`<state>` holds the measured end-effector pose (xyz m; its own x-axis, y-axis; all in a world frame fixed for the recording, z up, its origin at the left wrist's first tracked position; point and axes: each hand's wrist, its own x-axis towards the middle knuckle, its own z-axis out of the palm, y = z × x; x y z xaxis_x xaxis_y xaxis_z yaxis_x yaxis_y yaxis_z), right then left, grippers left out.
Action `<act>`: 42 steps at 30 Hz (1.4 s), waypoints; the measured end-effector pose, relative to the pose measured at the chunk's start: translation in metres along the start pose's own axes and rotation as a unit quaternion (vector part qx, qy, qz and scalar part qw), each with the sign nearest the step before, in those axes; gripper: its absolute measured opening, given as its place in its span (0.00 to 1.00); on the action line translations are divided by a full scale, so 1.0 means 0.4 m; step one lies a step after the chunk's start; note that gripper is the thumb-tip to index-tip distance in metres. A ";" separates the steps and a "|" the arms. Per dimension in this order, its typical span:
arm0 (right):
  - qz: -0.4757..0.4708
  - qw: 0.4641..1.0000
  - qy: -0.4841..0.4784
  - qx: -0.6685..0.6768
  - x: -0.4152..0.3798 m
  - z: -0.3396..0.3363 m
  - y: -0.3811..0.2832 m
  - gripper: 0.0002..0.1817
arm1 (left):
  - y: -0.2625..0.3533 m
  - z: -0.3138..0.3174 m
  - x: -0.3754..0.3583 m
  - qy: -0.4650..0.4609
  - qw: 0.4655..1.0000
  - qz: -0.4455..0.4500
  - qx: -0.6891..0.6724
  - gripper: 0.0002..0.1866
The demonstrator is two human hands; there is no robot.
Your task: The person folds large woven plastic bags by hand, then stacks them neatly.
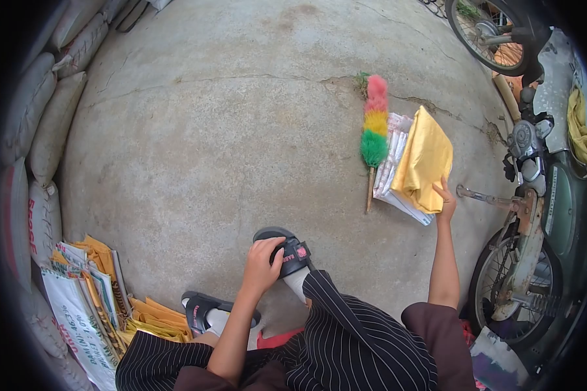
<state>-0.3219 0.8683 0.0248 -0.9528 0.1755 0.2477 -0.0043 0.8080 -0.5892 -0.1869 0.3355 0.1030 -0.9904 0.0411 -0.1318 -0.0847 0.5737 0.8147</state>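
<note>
I'm reaching my right hand (446, 201) to the gold sheet (425, 158) lying just ahead
Fingers seemingly spread on its near edge; my left hand (262, 264) is cupping my sandal (292, 251)

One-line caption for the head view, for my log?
Seated person: left hand on black sandal, right hand touching gold paper stack.

Gold sheet (424, 158); red-yellow-green duster (374, 122)
</note>
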 end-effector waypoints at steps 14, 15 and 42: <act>-0.059 0.990 -0.054 -0.115 -0.059 -0.109 -0.095 0.13 | 0.001 -0.003 -0.021 -0.014 1.000 -0.002 0.012 0.13; -0.109 0.971 -0.085 -0.195 -0.045 -0.125 -0.119 0.13 | 0.004 0.001 -0.022 -0.027 1.000 -0.008 0.010 0.13; 0.091 0.983 -0.007 -0.159 0.264 0.120 -0.214 0.44 | 0.041 -0.378 0.080 -0.103 0.943 0.112 0.297 0.16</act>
<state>-0.4366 0.7906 0.0646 -0.9331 0.3277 0.1483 0.2599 0.8993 -0.3517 -0.2363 0.2227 0.1975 -0.9293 0.3373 -0.1507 0.2595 0.8863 0.3837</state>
